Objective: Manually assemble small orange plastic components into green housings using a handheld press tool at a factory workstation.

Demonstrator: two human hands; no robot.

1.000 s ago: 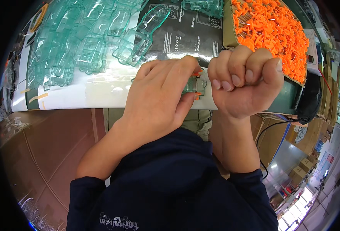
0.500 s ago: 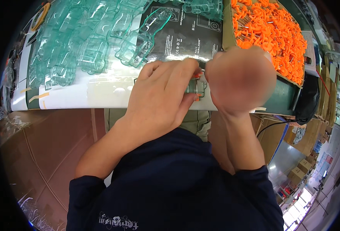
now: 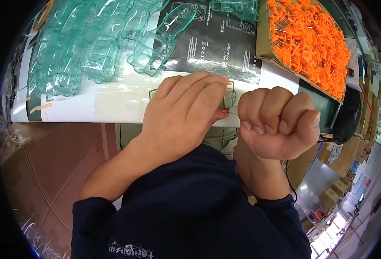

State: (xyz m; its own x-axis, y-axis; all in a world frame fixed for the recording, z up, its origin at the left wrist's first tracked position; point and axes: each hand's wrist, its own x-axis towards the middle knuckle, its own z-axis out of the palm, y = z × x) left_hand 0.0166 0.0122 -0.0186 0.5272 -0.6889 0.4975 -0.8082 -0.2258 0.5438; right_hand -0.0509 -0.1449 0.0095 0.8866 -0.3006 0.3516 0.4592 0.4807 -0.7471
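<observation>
My left hand (image 3: 184, 112) lies over a clear green plastic piece (image 3: 151, 93) near the table's front edge, fingers and thumb closed round it. Most of that piece is hidden under the hand; one corner shows on the left. At its right end, an orange part (image 3: 224, 112) sits beside my thumb and another orange bit (image 3: 229, 86) by my fingertips. Just to the right, above the table edge, my right hand (image 3: 279, 123) is curled into a fist, fingernails showing. Nothing is seen in it.
Many clear green plastic shells (image 3: 102, 60) cover the left of the table, and one single shell (image 3: 156, 49) lies on a black printed box (image 3: 212, 47). At the back right stands a cardboard box (image 3: 266, 41) full of orange pins (image 3: 313, 43). A black pouch (image 3: 348, 116) hangs at the right edge.
My right hand, blurred before, has come down and slightly right and now shows its curled fingers. My left hand keeps its hold on the green plastic piece.
</observation>
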